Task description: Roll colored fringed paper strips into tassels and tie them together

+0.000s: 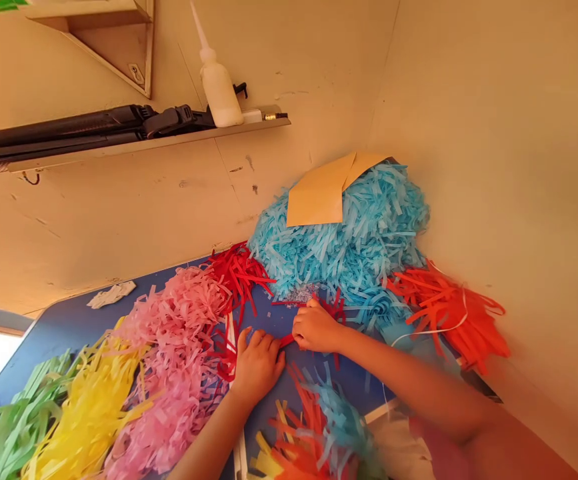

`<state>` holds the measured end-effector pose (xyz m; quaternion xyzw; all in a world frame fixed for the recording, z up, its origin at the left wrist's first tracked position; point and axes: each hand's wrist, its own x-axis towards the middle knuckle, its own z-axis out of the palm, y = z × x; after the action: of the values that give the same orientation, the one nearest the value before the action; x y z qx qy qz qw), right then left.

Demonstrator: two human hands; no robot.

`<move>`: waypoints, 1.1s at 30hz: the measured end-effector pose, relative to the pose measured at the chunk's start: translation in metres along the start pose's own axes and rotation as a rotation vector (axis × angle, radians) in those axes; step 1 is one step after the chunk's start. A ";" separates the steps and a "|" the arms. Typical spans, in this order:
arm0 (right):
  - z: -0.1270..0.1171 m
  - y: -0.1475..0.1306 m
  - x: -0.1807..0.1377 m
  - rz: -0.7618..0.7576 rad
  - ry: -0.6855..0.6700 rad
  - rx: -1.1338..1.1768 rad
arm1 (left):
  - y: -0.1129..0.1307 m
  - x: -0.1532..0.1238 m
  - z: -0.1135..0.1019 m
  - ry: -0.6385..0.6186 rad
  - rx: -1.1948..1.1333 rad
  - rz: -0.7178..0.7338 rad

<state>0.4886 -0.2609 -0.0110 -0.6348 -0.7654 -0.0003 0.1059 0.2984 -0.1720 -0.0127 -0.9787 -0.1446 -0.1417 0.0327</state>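
My left hand (pixel 257 363) rests knuckles-up on the blue table (pixel 69 327), fingers curled, pressing a red paper strip (pixel 287 341) beside the pink fringe pile (pixel 179 360). My right hand (pixel 317 328) is just to its right, fingers pinched together on the same red strip, in front of the light blue fringe heap (pixel 349 240). More red strips (pixel 236 270) lie beyond the hands.
Yellow fringe (pixel 89 407) and green fringe (pixel 3 433) lie at the left, orange fringe (pixel 449 310) at the right, mixed strips (pixel 313 433) near me. A tan paper sheet (pixel 323 190) tops the blue heap. A wall shelf (pixel 133 143) holds a glue bottle (pixel 219 83) and black tools.
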 end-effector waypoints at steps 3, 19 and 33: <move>0.000 -0.006 -0.002 -0.010 0.029 -0.012 | -0.002 -0.005 0.007 0.048 0.014 -0.008; 0.017 0.024 -0.028 0.324 0.028 0.267 | -0.031 -0.027 0.021 -0.061 -0.323 -0.395; -0.001 0.009 -0.012 0.402 -0.023 0.126 | -0.020 -0.013 0.003 -0.077 -0.104 -0.185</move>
<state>0.4992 -0.2710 -0.0130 -0.7667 -0.6231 0.0760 0.1348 0.2817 -0.1558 -0.0186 -0.9663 -0.2277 -0.1140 -0.0371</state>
